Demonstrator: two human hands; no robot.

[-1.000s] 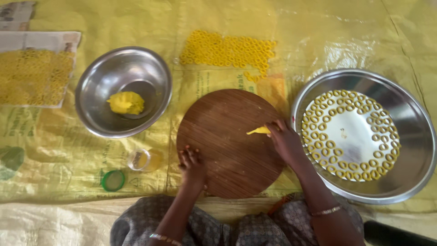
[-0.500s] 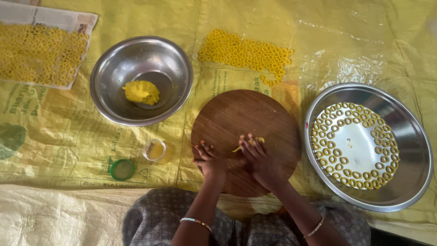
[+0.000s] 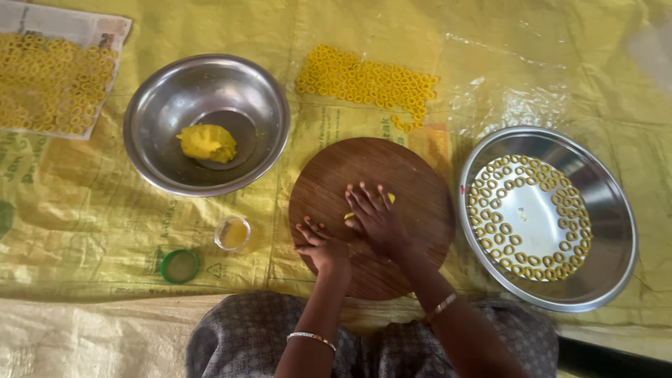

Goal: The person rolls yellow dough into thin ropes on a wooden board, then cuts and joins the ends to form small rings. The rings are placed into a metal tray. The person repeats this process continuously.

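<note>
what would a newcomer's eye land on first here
Probably the right hand, pressed flat over a strip of yellow dough on the round wooden board at the centre, with the left hand resting on the board's near-left edge. To the right, a steel plate holds small dough rings laid out in a circle. At upper left, a steel bowl holds a lump of dough.
</note>
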